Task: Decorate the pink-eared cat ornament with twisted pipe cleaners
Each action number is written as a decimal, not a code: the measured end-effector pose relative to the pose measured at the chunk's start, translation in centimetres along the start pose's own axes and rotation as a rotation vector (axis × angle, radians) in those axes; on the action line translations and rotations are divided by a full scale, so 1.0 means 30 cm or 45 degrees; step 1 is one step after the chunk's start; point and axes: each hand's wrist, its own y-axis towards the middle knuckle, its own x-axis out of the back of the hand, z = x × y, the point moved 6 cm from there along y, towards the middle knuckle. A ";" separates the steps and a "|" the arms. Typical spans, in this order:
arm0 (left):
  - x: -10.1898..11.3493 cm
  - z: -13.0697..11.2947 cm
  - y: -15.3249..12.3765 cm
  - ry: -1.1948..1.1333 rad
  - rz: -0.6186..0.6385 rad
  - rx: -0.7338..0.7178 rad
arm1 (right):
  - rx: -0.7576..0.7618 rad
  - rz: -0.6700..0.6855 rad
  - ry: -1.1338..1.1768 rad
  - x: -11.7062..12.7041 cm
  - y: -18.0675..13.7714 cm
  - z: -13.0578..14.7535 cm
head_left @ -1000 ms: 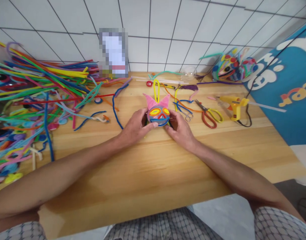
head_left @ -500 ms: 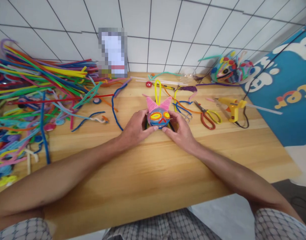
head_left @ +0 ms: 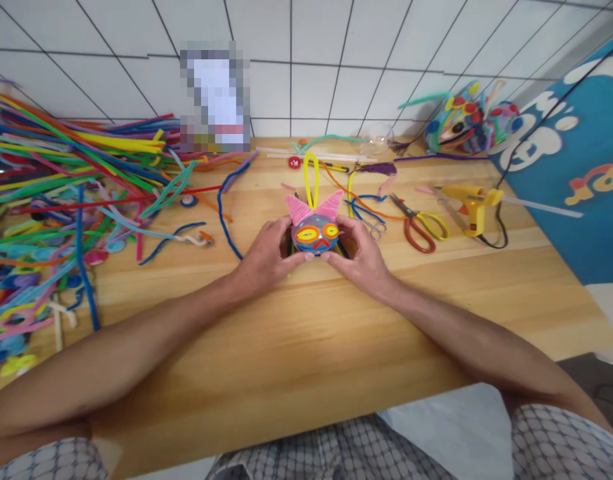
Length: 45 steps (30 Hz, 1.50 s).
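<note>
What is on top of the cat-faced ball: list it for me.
Two pointed pink ears stand on the cat-faced ball, with a yellow loop rising between them. The ears cover whatever lies directly behind them.

A wooden table (head_left: 306, 347) bears pipe cleaners (head_left: 131, 145), scissors (head_left: 412, 217), a glue gun (head_left: 472, 205).

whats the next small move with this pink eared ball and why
I'd probably turn the ball slightly: the left grip and right grip hold its opposite sides, its eyes face the camera, and its back is hidden.
</note>
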 end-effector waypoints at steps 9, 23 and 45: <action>-0.012 0.021 -0.009 -0.136 -0.017 0.012 | -0.021 0.000 0.031 0.003 0.002 -0.002; -0.004 0.011 -0.001 -0.027 -0.042 0.016 | -0.038 -0.014 0.041 0.003 -0.004 -0.013; 0.007 0.007 -0.012 -0.213 -0.170 -0.029 | -0.099 -0.092 0.199 0.015 -0.003 -0.005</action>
